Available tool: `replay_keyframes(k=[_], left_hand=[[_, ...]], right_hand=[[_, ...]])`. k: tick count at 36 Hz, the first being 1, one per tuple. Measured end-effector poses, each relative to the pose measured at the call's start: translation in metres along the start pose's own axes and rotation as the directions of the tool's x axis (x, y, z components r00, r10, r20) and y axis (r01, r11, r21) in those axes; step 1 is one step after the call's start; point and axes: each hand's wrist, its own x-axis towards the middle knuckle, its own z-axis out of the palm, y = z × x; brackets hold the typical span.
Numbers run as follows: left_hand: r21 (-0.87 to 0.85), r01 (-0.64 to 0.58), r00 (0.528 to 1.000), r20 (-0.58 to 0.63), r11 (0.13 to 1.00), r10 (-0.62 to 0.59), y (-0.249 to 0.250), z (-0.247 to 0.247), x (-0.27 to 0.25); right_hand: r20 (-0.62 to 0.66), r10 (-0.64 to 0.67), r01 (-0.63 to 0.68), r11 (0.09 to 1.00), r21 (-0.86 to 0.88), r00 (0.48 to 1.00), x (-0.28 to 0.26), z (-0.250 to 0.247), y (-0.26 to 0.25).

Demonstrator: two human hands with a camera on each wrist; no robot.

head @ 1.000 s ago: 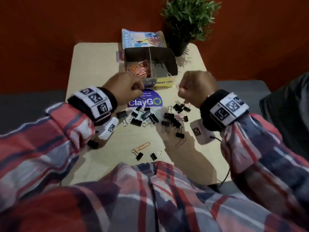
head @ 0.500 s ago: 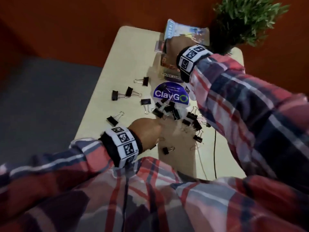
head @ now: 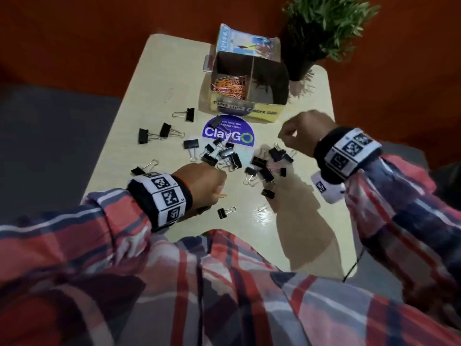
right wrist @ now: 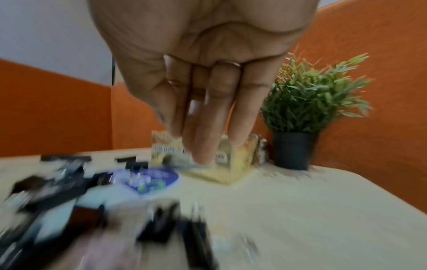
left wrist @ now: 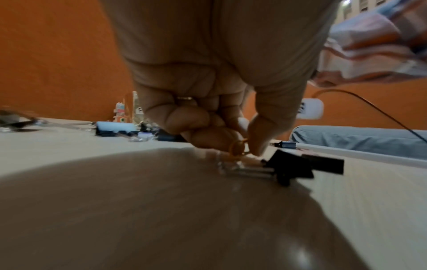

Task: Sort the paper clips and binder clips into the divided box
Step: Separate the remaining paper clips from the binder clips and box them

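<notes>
Orange paper clip: pinched between thumb and curled fingers of the left hand, low against the table at its near edge. The grip is clamped on the clip.

Binder clips, black: one just beside the left grip, toward the right hand; a heap just beyond it; several loose ones farther out to the left.

Divided box: well beyond both grips, orange paper clips in its left compartment.

Right hand: raised over the right part of the heap, near the box front; in the right wrist view the fingers hang straight and together, holding nothing.

Potted plant: beyond the box.
</notes>
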Motion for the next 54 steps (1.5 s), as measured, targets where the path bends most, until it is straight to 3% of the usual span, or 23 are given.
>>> replay_keyframes(k=[3,6,10,12,24,31,39,44,49,54], left_hand=[[-0.052,-0.074,0.996,-0.055,0.996,0.071,0.013,0.0,0.007],[-0.059,-0.162,0.987,-0.029,0.985,0.16,0.039,0.004,0.014],[0.096,-0.296,0.951,-0.059,0.95,0.302,0.073,0.014,0.022],[0.165,-0.305,0.947,-0.055,0.938,0.317,0.084,0.015,0.026],[0.194,-0.192,0.981,0.012,0.962,0.193,0.099,0.017,0.033],[0.058,-0.105,0.993,0.051,0.993,0.102,0.097,0.019,0.034],[0.011,-0.09,0.996,0.024,0.996,0.089,0.081,0.013,0.032],[-0.177,-0.013,0.997,-0.081,0.984,-0.002,0.045,-0.006,0.028],[-0.336,0.095,0.94,-0.279,0.937,-0.195,-0.01,-0.04,0.034],[-0.297,0.262,0.845,-0.389,0.918,-0.367,-0.074,-0.071,0.046]], right_hand=[[0.091,0.02,-0.015,0.998,-0.053,0.996,-0.023,0.019,0.01],[0.099,0.005,0.006,0.994,-0.113,0.995,-0.033,0.032,0.007],[0.099,0.006,0.016,0.977,-0.214,0.995,-0.031,0.045,-0.007],[0.09,-0.009,0.032,0.964,-0.264,0.996,-0.029,0.047,-0.014],[0.143,-0.026,0.075,0.936,-0.345,0.989,-0.016,0.05,-0.025],[0.165,0.009,0.049,0.938,-0.344,0.986,-0.009,0.05,-0.028],[0.261,0.087,-0.014,0.962,-0.271,0.961,0.002,0.047,-0.03],[0.31,0.091,-0.025,0.977,-0.212,0.946,0.002,0.049,-0.023],[0.256,0.071,-0.004,0.967,-0.253,0.964,-0.004,0.052,-0.023],[0.225,0.016,0.049,0.958,-0.281,0.974,-0.007,0.055,-0.021]])
